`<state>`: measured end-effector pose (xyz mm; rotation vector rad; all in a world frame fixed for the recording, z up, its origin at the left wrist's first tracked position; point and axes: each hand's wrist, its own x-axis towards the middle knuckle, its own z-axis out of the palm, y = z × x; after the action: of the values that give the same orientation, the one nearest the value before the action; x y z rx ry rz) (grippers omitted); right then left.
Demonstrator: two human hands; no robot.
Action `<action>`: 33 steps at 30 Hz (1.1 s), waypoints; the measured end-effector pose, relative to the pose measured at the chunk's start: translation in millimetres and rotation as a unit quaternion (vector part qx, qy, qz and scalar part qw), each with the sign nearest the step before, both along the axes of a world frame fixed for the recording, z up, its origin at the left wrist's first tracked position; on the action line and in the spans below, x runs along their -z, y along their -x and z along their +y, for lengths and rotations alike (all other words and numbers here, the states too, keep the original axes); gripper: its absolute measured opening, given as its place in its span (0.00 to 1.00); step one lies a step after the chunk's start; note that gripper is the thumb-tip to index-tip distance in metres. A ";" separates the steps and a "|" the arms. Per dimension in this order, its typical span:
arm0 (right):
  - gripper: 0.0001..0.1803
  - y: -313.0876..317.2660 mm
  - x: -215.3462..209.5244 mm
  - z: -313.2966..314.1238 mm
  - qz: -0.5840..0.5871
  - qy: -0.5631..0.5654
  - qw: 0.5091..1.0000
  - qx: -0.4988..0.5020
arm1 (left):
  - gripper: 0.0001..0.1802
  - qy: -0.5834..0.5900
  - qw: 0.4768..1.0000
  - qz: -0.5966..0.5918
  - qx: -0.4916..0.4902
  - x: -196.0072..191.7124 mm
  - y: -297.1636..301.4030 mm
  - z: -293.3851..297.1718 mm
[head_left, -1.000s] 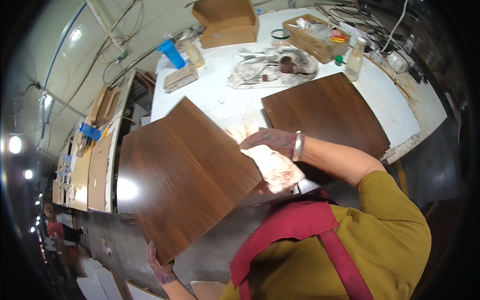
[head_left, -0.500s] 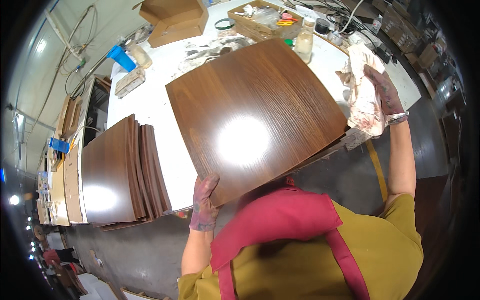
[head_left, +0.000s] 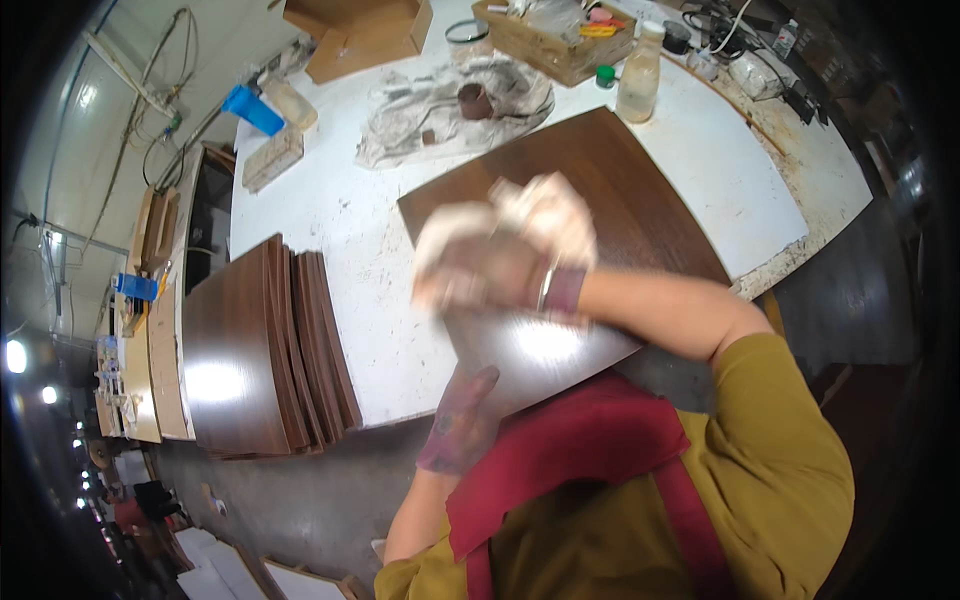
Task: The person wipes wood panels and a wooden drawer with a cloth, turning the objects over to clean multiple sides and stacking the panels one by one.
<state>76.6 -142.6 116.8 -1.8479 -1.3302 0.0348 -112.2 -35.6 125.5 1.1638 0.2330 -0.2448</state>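
A dark brown wood-grain panel [head_left: 650, 220] lies at the middle of the white table, tilted toward me, its near part jutting past the front edge. My left hand [head_left: 462, 425], in a stained glove, grips the panel's near left corner, thumb on top; its other fingers are hidden below. My right hand [head_left: 495, 270], gloved and blurred by motion, presses a crumpled pale cloth [head_left: 550, 210] against the panel's upper face, left of its middle. To the left leans a stack of similar brown panels [head_left: 235, 345].
Behind the panel lies a stained grey rag [head_left: 400, 125] with a brown round piece [head_left: 475, 100] on it. A bottle of cloudy liquid [head_left: 640, 75], a green cap [head_left: 605, 76], a cardboard tray [head_left: 560, 50], an open box [head_left: 365, 40], a blue cup [head_left: 252, 110] and a block [head_left: 272, 158] stand around.
My right hand has swung left with the cloth from beyond the panel's right edge onto its face. The panel now sits lower, nearer the table. My left hand keeps its corner.
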 end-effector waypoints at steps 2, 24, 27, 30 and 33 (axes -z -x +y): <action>0.21 -76.9 10.3 -29.4 0.176 0.034 0.969 0.169 | 0.30 -0.095 0.994 -0.029 0.044 -2.1 2.5 1.8; 0.18 -75.6 -6.4 -44.5 -0.036 0.058 0.962 0.266 | 0.07 -0.616 0.695 -0.360 0.089 26.6 -48.9 31.1; 0.17 -16.6 -7.8 42.6 -0.103 0.075 0.990 0.059 | 0.22 -0.665 0.628 -0.238 0.326 14.4 -76.5 -21.0; 0.14 -33.8 5.5 65.7 -0.046 0.130 0.989 0.059 | 0.29 -0.575 0.712 -0.254 0.312 36.4 -84.9 -21.7; 0.14 -100.8 35.5 67.7 -0.107 0.169 0.946 0.255 | 0.34 -0.675 0.580 -0.354 0.288 51.5 -83.3 -31.4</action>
<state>177.3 -74.9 81.3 -2.5041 -0.9870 -0.2304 -28.8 -67.0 74.0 2.7703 -0.9008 -0.1045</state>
